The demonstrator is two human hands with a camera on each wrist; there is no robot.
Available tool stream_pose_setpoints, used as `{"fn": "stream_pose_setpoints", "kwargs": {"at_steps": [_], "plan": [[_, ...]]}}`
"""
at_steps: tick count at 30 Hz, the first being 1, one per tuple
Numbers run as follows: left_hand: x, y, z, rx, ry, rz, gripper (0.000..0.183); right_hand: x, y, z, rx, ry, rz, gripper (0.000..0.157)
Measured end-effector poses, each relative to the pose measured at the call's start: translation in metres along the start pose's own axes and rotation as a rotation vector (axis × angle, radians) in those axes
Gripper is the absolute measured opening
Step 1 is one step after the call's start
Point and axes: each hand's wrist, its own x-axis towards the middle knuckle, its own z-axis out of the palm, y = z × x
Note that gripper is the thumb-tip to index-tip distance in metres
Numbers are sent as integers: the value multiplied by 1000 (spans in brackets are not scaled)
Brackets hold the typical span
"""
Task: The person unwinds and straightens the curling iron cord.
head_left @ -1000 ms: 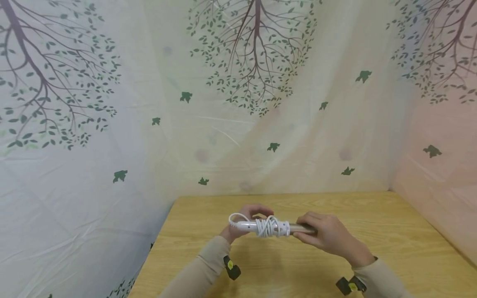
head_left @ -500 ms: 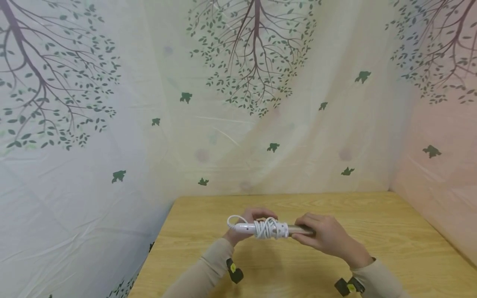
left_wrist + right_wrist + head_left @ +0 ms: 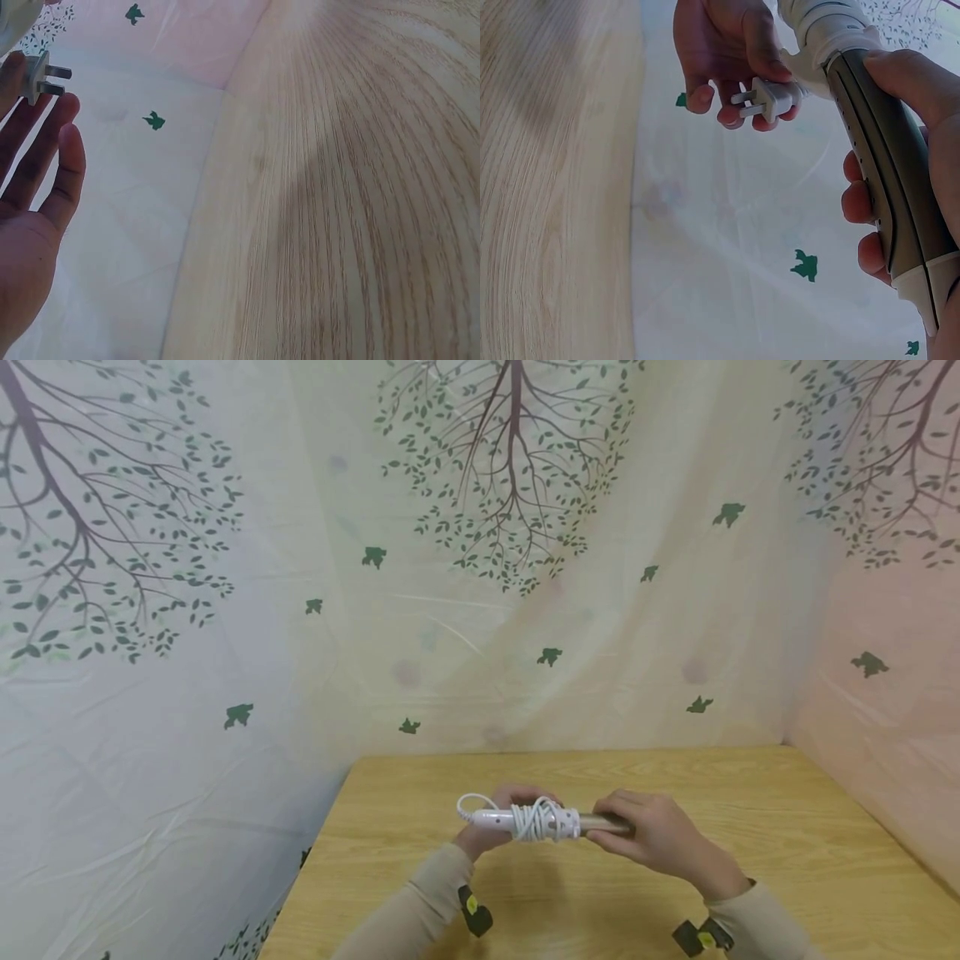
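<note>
A hair straightener (image 3: 493,819) with a white handle and brownish-gold barrel is held level above the table. White cord (image 3: 531,821) is wound several times round its handle, with one loop standing out at the left end. My right hand (image 3: 663,837) grips the barrel, thumb along one side and fingers curled round the other, as the right wrist view shows. Behind the handle, my left hand (image 3: 480,842) pinches the two-pin plug (image 3: 774,100) between thumb and fingers. The plug's metal pins point away from the cord. From the head view the plug is hidden.
The wooden table (image 3: 787,827) lies beneath both hands. Pale cloth walls (image 3: 480,693) printed with trees and green leaves rise behind it and at both sides. Each sleeved wrist wears a small black camera mount (image 3: 476,912).
The left hand and forearm have shifted slightly right, the left fingers now sitting lower behind the handle. The straightener has moved a little left; the right hand has hardly moved.
</note>
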Motion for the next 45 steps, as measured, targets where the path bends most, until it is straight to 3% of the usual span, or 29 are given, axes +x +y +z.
{"fn": "stream_pose_setpoints", "kwargs": {"at_steps": [5, 10, 13, 19, 22, 32, 39, 45], "plan": [[-1, 2, 0, -16, 37, -80, 32, -1, 0, -1, -9, -2, 10, 23], [-1, 1, -2, -47, 43, -27, 30, -2, 1, -1, -4, -3, 12, 23], [-2, 1, -5, -94, 45, -31, 33, -3, 1, -2, -1, -7, 12, 22], [-3, 2, -10, -123, 119, -237, 25, -5, -1, -4, 46, -26, 8, 22], [-4, -4, -13, -74, 133, -291, 21, -6, -2, -5, 67, -41, 9, 22], [-9, -20, -26, 99, 135, -220, 18, -10, -4, -7, 132, -58, 14, 22], [-8, -21, -33, 98, 142, -243, 17, -14, -5, -5, 162, -55, 12, 24], [-9, -20, -39, 114, 116, -204, 18, -18, -6, -5, 181, -54, 14, 25]]}}
